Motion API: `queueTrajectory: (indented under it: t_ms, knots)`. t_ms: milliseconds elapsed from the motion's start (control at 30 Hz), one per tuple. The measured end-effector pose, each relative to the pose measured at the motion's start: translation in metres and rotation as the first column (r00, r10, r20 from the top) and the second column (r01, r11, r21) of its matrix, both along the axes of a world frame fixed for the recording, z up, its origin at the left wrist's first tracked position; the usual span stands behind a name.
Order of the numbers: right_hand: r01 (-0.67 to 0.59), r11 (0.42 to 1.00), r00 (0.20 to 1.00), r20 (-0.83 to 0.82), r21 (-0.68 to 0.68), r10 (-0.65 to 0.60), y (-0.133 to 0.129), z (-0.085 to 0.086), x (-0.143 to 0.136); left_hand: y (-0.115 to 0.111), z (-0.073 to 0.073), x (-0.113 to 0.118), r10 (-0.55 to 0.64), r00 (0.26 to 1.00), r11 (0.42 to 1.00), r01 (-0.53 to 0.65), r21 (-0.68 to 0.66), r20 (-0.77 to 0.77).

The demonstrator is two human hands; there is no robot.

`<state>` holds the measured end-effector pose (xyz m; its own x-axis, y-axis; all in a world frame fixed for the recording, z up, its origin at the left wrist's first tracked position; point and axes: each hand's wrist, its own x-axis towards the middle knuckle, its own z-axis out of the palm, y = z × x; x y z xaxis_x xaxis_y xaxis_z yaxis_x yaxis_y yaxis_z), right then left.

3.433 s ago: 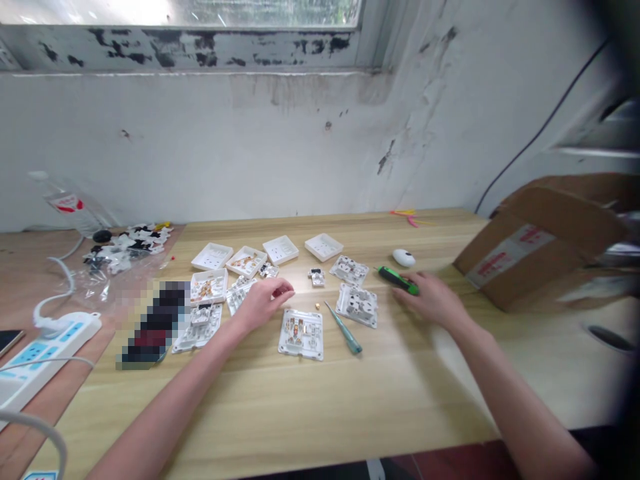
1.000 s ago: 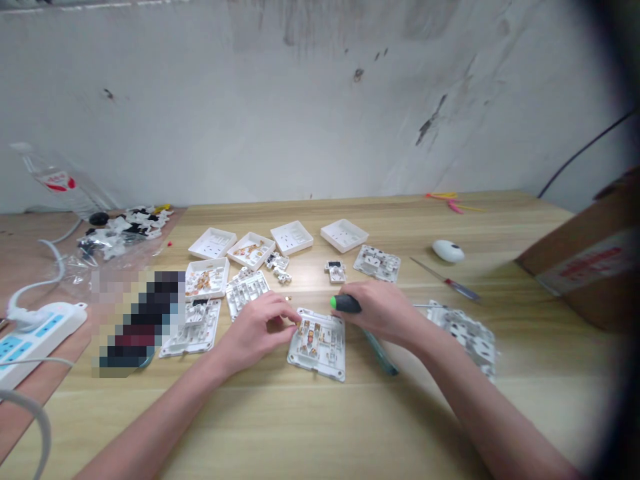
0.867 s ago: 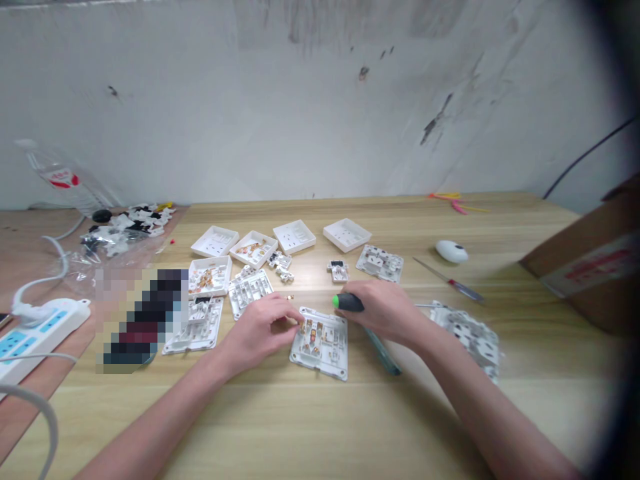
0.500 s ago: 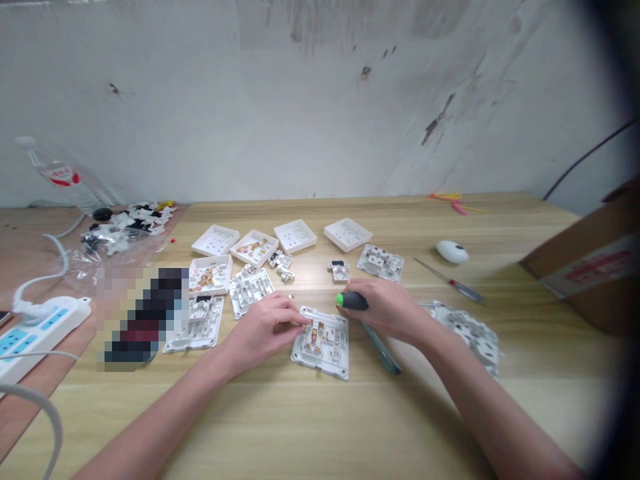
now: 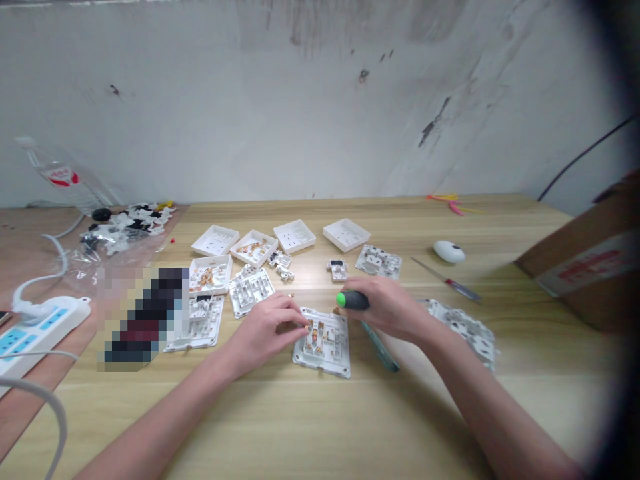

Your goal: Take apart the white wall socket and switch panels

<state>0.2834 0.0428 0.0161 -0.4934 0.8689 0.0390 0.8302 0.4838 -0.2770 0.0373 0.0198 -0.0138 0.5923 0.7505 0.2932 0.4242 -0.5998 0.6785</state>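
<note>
A white socket back plate [image 5: 338, 360] with brass contact strips [image 5: 314, 337] lies on the table in front of me. At its upper left corner, the thumb and fingertips of my left hand [image 5: 267, 333] are pinched together beside the brass strips. Whatever is between them is too small to make out. My right hand [image 5: 383, 307] is closed around a screwdriver [image 5: 354, 301] with a black and green handle, just right of the plate. Its shaft points right, mostly behind the hand. Below that hand lies a dark green, long, thin object [image 5: 383, 350], partly covered.
White socket covers [image 5: 294, 235] and plates [image 5: 253, 293] stand further back and left. A second screwdriver [image 5: 457, 287], a white mouse-shaped object [image 5: 449, 251], another part [image 5: 470, 333] and a cardboard box [image 5: 570, 260] are on the right. A power strip [image 5: 43, 333] sits at left.
The view has shifted slightly. My left fingertips stay at the plate's corner, and my right hand still holds the screwdriver in nearly the same place.
</note>
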Motion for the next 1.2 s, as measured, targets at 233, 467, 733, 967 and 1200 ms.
queueTrajectory:
  t_ms: [233,467,733,967,1200]
  knots:
    - [0.052,0.998,0.998,0.023,-0.044,-0.051,-0.004,0.007,0.004,-0.001,0.0,-0.003,0.0,0.999,0.999,0.003,0.053,-0.054]
    - [0.109,0.994,0.977,0.182,0.015,-0.11,-0.008,0.008,-0.011,0.0,0.004,-0.008,0.005,0.996,0.998,0.0,0.06,-0.084]
    - [0.079,0.992,0.967,0.232,0.102,-0.101,-0.008,0.001,-0.02,0.011,0.015,-0.027,0.098,0.989,0.981,-0.077,0.179,-0.113]
    - [0.052,0.994,0.978,0.196,0.1,-0.07,-0.003,-0.005,-0.022,0.019,0.014,-0.038,0.175,0.972,0.959,-0.132,0.249,-0.158]
    - [0.01,0.996,0.992,0.126,0.089,-0.022,0.0,-0.007,-0.024,0.026,-0.002,-0.035,0.225,0.932,0.929,-0.116,0.352,-0.286]
